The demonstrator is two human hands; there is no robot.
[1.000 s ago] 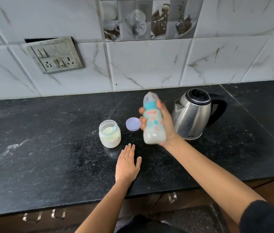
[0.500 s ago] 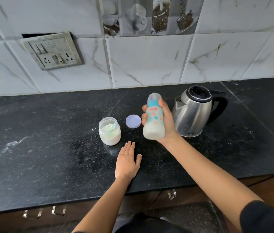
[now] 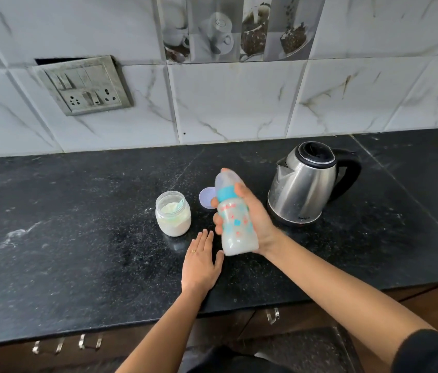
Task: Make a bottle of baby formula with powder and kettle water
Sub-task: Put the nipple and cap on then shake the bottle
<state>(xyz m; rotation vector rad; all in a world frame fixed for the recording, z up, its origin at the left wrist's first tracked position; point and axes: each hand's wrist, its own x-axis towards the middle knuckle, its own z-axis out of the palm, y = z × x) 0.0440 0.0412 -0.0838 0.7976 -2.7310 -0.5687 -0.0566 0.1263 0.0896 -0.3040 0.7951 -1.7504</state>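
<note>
Seems close to finished: capped baby bottle (image 3: 235, 224), cloudy white inside, clamped round its middle by the right hand (image 3: 256, 220) and raised off the black countertop (image 3: 78, 224), teat tipped toward 11 o'clock, kettle (image 3: 302, 184) at its 2 o'clock. Left hand (image 3: 200, 261) flat on the counter, fingers straight, holding nothing. Probably left: finishing the mixing and re-lidding the open powder jar (image 3: 173, 214) at 9 o'clock, jar lid (image 3: 205, 198) just beside it.
</note>
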